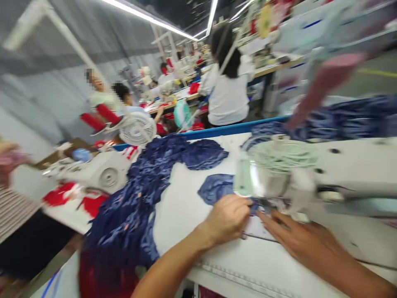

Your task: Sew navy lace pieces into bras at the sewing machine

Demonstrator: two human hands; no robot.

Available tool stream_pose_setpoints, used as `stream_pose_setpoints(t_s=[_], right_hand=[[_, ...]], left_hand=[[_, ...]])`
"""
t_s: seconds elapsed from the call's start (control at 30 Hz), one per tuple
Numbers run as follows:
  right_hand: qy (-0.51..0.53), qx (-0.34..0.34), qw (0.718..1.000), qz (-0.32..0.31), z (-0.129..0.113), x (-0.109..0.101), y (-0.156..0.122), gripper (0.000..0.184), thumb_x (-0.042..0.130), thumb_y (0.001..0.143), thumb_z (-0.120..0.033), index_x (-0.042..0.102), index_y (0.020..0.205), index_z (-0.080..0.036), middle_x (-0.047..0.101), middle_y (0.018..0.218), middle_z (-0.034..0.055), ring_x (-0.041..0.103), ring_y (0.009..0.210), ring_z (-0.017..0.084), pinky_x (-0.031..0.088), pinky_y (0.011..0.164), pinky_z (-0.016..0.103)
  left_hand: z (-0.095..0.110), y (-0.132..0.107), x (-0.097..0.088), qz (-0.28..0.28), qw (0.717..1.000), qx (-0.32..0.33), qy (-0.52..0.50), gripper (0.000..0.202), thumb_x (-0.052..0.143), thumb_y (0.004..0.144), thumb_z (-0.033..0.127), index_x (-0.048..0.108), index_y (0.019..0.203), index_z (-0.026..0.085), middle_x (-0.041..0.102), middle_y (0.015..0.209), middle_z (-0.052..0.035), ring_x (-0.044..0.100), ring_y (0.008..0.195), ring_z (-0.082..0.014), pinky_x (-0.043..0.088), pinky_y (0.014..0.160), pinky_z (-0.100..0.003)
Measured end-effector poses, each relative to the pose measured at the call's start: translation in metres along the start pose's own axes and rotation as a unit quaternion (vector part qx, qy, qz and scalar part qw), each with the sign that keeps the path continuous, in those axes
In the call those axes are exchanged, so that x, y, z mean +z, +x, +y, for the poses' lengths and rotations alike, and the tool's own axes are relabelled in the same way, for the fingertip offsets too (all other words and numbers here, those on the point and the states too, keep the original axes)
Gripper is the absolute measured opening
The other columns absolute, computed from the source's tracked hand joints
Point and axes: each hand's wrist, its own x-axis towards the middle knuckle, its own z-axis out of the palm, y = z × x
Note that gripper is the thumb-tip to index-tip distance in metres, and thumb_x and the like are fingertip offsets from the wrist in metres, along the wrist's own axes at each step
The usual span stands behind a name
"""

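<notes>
My left hand [228, 219] is closed, its fingers pinching the edge of a dark blue fabric piece [217, 187] on the white sewing table [176, 207]. My right hand [297, 238] lies with its fingers stretched out, fingertips at the fabric edge beside the needle area of a sewing machine [276, 182]. The needle and presser foot are blurred and partly hidden. Pale green cord or elastic [285, 155] appears on the machine head. Left of my hands, a long heap of gathered dark blue fabric [133, 207] runs across the table and over its front edge.
Blue fabric [356, 116] is piled behind the machine. At left stands another sewing machine [108, 174] with red cloth pieces [60, 193] near it. A white fan [138, 128] and a person in a white top [229, 95] are beyond; another person's striped garment [15, 211] shows at far left.
</notes>
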Motion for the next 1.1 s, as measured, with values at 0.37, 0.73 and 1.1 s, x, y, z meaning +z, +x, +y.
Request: stream_pose_setpoints(t_s=[0.37,0.73,1.1], right_hand=[[-0.058,0.033,0.995,-0.069,0.001,-0.009,-0.005,0.033,0.050,0.097,-0.018,0.065,0.126,-0.017,0.059,0.060,0.0047,0.062,0.073,0.024,0.047,0.059,0.031],[0.052,0.078,0.995,-0.022,0.012,-0.006,-0.013,0.022,0.052,0.095,-0.016,0.073,0.090,-0.023,0.067,0.073,0.0038,0.063,0.076,0.017,0.050,0.066,0.030],[0.041,0.061,0.997,-0.009,0.010,-0.010,-0.001,0.030,0.048,0.098,-0.014,0.072,0.082,-0.018,0.059,0.064,0.0033,0.057,0.068,0.017,0.043,0.058,0.028]], left_hand=[[0.015,-0.002,0.025,0.063,0.995,0.001,0.078,0.030,0.044,0.082,0.000,0.059,0.104,0.015,0.073,0.107,-0.0114,0.066,0.111,-0.0239,0.038,0.111,-0.051],[0.017,0.005,0.008,0.130,0.981,-0.127,-0.068,0.018,0.046,0.094,0.013,0.062,0.094,0.021,0.069,0.108,-0.0089,0.061,0.112,-0.0239,0.039,0.109,-0.052],[0.006,0.024,0.023,0.102,0.962,-0.234,-0.101,0.010,0.068,0.079,0.019,0.066,0.070,0.022,0.067,0.095,-0.0067,0.060,0.101,-0.0275,0.050,0.095,-0.049]])
